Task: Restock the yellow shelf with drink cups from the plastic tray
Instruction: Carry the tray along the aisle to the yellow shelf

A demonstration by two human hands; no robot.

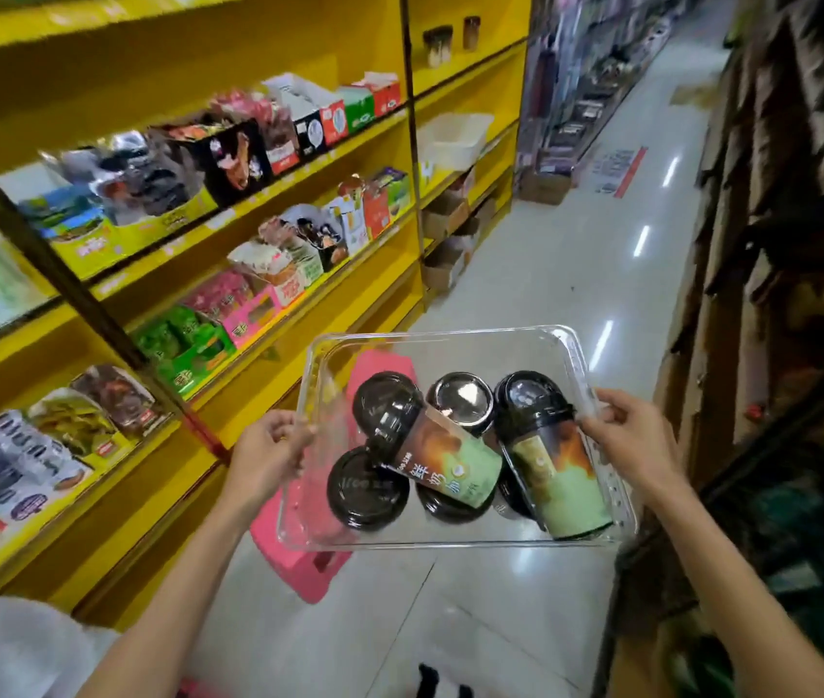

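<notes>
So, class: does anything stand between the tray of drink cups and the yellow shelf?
Nothing visible does. Both hands, left and right, hold the plastic tray in the open aisle beside the yellow shelf; a pink stool sits below it.

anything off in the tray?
Yes. Two drink cups lie tipped on their sides in the clear tray, resting on upright ones. No spill visible. Left hand and right hand grip opposite rims.
</notes>
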